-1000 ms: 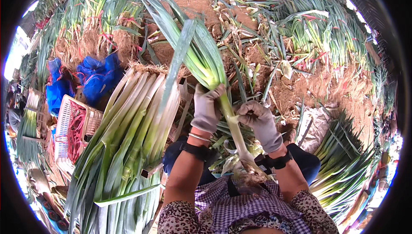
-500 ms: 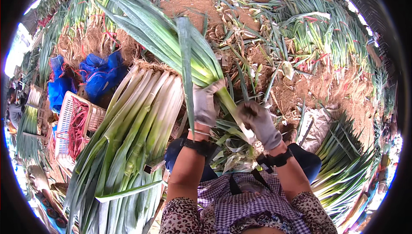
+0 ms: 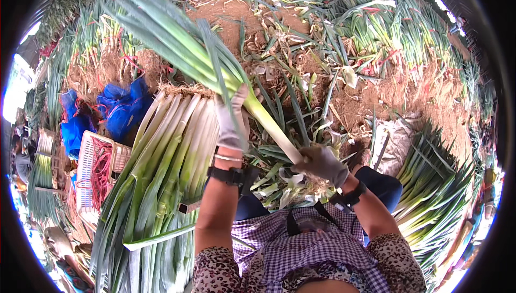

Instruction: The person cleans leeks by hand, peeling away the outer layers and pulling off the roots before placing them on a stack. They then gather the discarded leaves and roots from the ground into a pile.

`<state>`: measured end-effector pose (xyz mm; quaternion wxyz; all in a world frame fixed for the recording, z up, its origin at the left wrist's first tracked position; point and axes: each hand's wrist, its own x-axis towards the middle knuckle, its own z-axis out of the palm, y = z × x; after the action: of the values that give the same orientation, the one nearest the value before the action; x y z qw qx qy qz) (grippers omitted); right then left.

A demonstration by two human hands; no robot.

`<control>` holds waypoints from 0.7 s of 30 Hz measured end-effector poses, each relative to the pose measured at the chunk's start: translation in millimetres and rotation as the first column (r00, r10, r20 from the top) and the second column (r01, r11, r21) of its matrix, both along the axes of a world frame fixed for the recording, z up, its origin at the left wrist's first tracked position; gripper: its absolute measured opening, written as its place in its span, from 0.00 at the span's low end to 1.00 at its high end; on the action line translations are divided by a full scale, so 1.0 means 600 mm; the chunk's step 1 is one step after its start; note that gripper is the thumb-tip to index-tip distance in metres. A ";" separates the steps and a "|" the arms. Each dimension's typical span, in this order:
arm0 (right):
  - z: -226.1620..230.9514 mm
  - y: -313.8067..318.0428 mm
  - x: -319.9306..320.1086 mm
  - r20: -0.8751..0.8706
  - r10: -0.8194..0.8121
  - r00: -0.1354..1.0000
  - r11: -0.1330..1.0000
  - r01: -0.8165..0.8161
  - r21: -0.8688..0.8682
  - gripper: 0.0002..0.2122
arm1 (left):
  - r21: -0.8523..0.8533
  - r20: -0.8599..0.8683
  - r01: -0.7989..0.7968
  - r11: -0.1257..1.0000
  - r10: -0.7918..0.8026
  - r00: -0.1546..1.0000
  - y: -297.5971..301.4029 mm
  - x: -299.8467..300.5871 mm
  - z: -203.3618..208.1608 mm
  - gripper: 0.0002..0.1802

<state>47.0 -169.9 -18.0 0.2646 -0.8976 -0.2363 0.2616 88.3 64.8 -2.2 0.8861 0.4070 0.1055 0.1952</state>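
A big leek (image 3: 267, 122) lies slantwise across both my gloved hands, its long green leaves fanning up to the far left. My left hand (image 3: 232, 118) is wrapped round it where the leaves begin. Lower down, my right hand (image 3: 322, 165) closes on the white stem close to the root end; its fingertips are partly hidden. Beside my left forearm rests a row of leeks (image 3: 177, 126), white ends and roots pointing away from me, leaves toward me. Peeled leaf scraps (image 3: 269, 177) are heaped beneath the held stem.
On the left stand a white plastic basket (image 3: 84, 177) holding red ties, and blue mesh bags (image 3: 122, 111). Another leek pile (image 3: 430, 185) lies at right beside a whitish sack (image 3: 395, 142). Tied leek bundles (image 3: 395, 29) line the far soil, strewn with leaf scraps.
My left hand has shifted left and up along with the leek. More of the white stem shows between my hands, and my right hand has turned to grip near the root end.
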 end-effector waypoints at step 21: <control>-0.061 0.036 -0.055 -0.538 -0.366 0.760 0.330 0.646 0.688 0.18 | -0.238 -0.331 0.506 0.829 -0.559 0.760 -0.069 0.061 -0.111 0.07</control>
<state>14.0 -148.5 -54.7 0.7646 -0.6288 0.0044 0.1414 124.7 23.5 -69.0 0.8912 0.3897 0.1710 -0.1570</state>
